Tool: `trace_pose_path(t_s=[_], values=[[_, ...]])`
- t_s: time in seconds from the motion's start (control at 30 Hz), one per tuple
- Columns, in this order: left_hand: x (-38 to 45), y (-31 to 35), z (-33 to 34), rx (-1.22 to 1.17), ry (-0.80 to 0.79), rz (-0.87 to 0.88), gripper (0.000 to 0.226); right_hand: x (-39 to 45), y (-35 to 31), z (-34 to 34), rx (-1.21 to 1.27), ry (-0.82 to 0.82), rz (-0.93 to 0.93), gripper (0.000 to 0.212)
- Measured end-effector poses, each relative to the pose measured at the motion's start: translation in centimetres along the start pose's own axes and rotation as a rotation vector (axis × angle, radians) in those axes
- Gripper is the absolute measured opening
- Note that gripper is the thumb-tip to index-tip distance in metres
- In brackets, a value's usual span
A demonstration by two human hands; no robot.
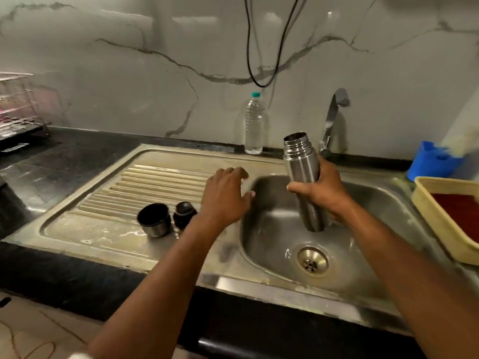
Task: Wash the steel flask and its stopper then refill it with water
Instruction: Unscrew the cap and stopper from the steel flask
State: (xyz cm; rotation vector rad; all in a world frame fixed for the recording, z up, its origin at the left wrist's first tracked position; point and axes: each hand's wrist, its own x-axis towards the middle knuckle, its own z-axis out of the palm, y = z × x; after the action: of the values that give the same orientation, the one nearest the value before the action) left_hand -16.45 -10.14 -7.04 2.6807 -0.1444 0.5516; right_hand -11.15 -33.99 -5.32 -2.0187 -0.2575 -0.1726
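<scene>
The steel flask (pixel 303 174) is gripped around its middle by the right hand (pixel 320 191), right of centre in the frame, held nearly upright over the sink basin (pixel 272 229) with its threaded mouth uncovered. The left hand (pixel 225 198) is held open with fingers (pixel 242 173) spread above the basin's left rim. The stopper (pixel 184 215) and cup lid (pixel 154 222) are seen on the drainboard (pixel 103 224), lower left of centre, just beside each other.

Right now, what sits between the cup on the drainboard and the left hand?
In the head view, only the black stopper stands between the cup and the left hand, right beside the cup on the drainboard.
</scene>
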Motion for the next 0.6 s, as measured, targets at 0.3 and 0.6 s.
trace_pose_path(t_s=[0.3,0.6], values=[[5.5,-2.2,6.9,0.171,-0.362,-0.076,0.066,0.6,7.5,-5.4,-0.529,-0.265,-0.004,0.088],[5.8,-3.1,6.4,0.103,-0.312,-0.007,0.044,0.5,9.6,-5.0,-1.130,-0.385,-0.046,0.070]])
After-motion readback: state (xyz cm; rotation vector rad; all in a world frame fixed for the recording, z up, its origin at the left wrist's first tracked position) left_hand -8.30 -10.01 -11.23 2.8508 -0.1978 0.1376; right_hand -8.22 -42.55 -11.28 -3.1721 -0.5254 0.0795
